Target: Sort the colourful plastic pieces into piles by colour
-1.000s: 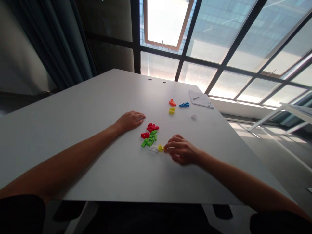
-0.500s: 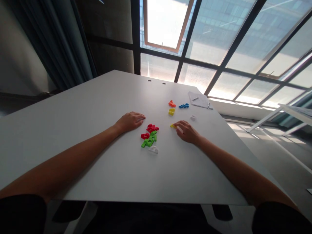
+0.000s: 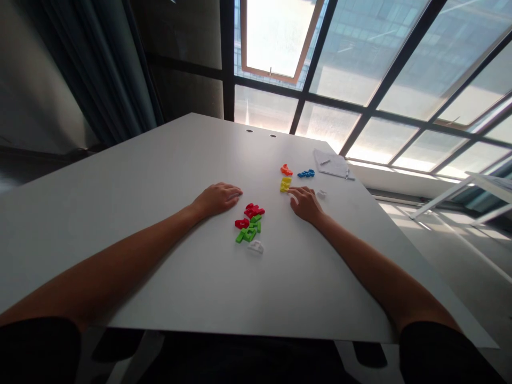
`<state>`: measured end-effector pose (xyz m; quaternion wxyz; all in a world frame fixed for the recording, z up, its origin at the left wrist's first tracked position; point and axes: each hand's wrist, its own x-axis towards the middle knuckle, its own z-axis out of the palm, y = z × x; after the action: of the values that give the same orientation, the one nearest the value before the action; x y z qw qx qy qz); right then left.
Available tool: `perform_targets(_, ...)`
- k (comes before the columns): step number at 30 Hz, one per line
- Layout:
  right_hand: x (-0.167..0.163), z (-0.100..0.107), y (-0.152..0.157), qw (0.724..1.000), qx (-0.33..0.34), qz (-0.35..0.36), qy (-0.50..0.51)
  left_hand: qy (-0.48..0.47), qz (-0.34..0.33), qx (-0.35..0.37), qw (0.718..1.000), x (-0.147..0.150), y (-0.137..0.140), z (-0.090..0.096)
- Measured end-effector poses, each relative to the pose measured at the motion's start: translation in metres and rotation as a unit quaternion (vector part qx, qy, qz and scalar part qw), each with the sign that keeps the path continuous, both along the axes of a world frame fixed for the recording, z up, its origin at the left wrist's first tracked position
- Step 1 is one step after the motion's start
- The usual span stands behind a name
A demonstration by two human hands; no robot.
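My left hand [image 3: 217, 199] lies on the white table, open with its fingers stretched out, holding nothing. Close by on its right are red plastic pieces [image 3: 253, 210], with green pieces [image 3: 248, 232] and a clear or white piece [image 3: 255, 246] nearer me. My right hand [image 3: 306, 204] reaches to a small group of yellow pieces [image 3: 285, 184]. Its index fingertip is at the group's near edge, and the thumb is apart from the fingers. Orange pieces [image 3: 286, 170] and blue pieces [image 3: 306, 173] lie just beyond. A small white piece [image 3: 321, 193] is right of this hand.
On the far right of the table [image 3: 180, 282] are white sheets [image 3: 333, 164] with pen-like objects on them. Two round dark holes sit near the far edge. Windows rise behind, a dark curtain [image 3: 92, 69] hangs left, and a white-framed table [image 3: 494, 184] stands right.
My right hand has moved away from me, and the yellow piece at its fingertips has joined the other yellow pieces. My left hand stays in place. The view has shifted slightly.
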<state>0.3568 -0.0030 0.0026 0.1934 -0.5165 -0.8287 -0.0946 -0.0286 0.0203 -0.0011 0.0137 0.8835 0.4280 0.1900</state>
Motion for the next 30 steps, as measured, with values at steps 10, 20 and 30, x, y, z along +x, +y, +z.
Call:
perform_targets(10,-0.012,0.003,-0.03,0.983,0.02,0.18,0.029,0.007,0.0,0.0,1.0,0.0,0.0,0.001)
perform_targets(20,-0.066,0.01,-0.069,0.963,-0.009,0.267,0.025,0.007,-0.001,0.005,1.0,0.0,0.001,0.001)
perform_targets(30,-0.066,0.014,-0.049,0.993,-0.038,0.115,-0.009,0.015,0.014,0.009,1.0,0.003,-0.004,0.003)
